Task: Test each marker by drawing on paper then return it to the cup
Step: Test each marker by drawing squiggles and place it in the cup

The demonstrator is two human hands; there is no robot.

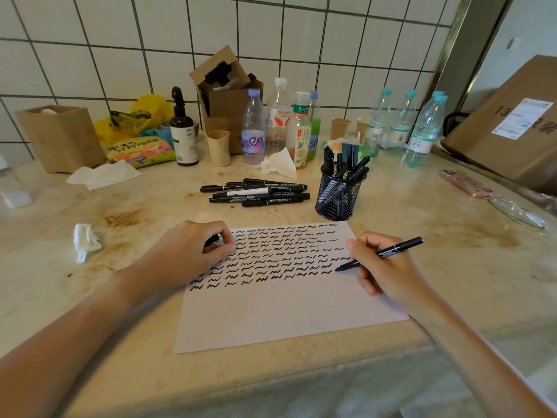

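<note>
Stained surface under tiled wall. Right hand [388,270] fingers pinching marker [380,254], tip touching paper [289,300] near its right edge, barrel slanting back-right; cup [340,193] waiting beyond. Left hand [193,251] curling around cap.

single head-worn wide-angle view, looking forward and down from close above the tabletop [391,194]; both hands in the near foreground; tiled wall [271,40] closes the far side; edges visibly bowed

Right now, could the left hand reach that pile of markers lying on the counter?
Probably yes. The left hand rests on the paper, and the loose markers lie just beyond it with only bare counter between. But its fingers already grip something small and dark.
</note>
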